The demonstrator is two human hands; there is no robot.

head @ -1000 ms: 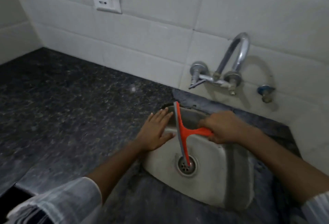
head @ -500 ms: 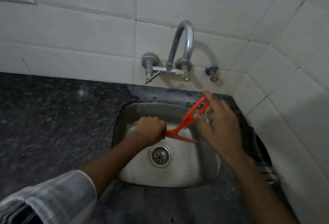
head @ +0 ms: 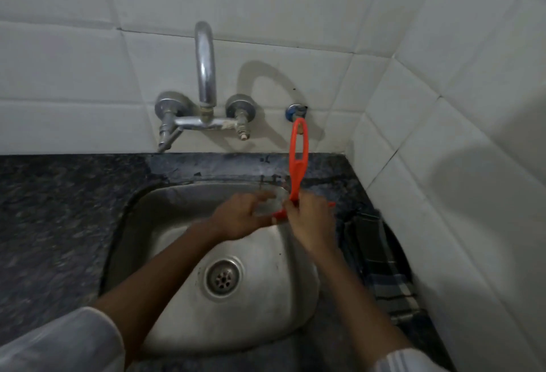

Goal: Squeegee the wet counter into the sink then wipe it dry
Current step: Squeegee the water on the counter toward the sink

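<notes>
Gripping the orange squeegee (head: 298,165) upright, right hand (head: 310,224) over sink (head: 165,253), left hand (head: 239,218) fingers spread, blurred

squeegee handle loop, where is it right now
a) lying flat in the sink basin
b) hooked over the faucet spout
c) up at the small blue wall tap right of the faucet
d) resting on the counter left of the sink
c: the orange squeegee stands upright with its handle loop at the small blue wall tap, while the right hand grips its lower end above the sink, and the left hand is open beside it.
</notes>
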